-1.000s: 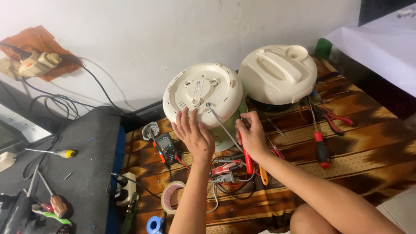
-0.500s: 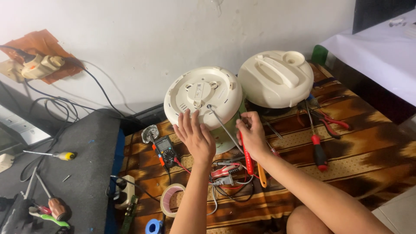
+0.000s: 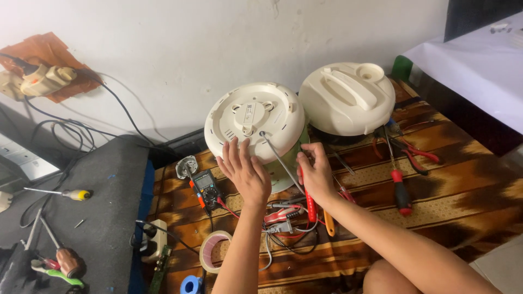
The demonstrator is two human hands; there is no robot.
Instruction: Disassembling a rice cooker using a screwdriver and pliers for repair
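The left hand [image 3: 246, 173] is pressing spread, open fingers against the upturned cream cooker base [image 3: 255, 121], gripping nothing. The right hand [image 3: 315, 173] is curling its fingers around a red-handled screwdriver [image 3: 297, 177], whose tip is reaching the base's underside; the fingertips are hiding behind the hand. Below both wrists, tangled wires [image 3: 286, 220] are partly covering smaller tools. Rightward, a cream lid [image 3: 346, 98] is sitting.

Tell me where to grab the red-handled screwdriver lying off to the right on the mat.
Grip the red-handled screwdriver by its red and black handle, coming from above. It lies flat on the patterned mat, handle toward the person, thin shaft pointing away toward the red pliers. The handle is the thick part and looks clear of other tools.
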